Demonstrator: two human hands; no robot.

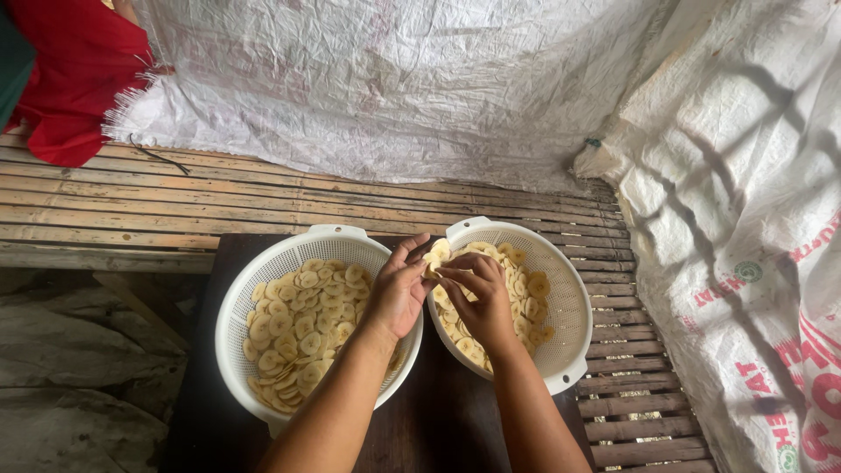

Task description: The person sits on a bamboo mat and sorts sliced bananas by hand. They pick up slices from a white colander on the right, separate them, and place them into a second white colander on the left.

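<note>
Bamboo slats (175, 197) and white sacking (394, 79) back a dark table (429, 420) bearing two white colanders of banana slices. Over the right colander (574, 307), the left hand (399, 289) and right hand (477, 302) pinch a clump of slices (436, 252); the left colander (241, 307) sits just beside.

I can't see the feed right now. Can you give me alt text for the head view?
Both hands pinch a clump of pale yellow banana slices; the left hand and right hand meet between two white plastic colanders. The left colander and right colander, both holding slices, sit on a dark table beside a slatted bamboo floor.
</note>
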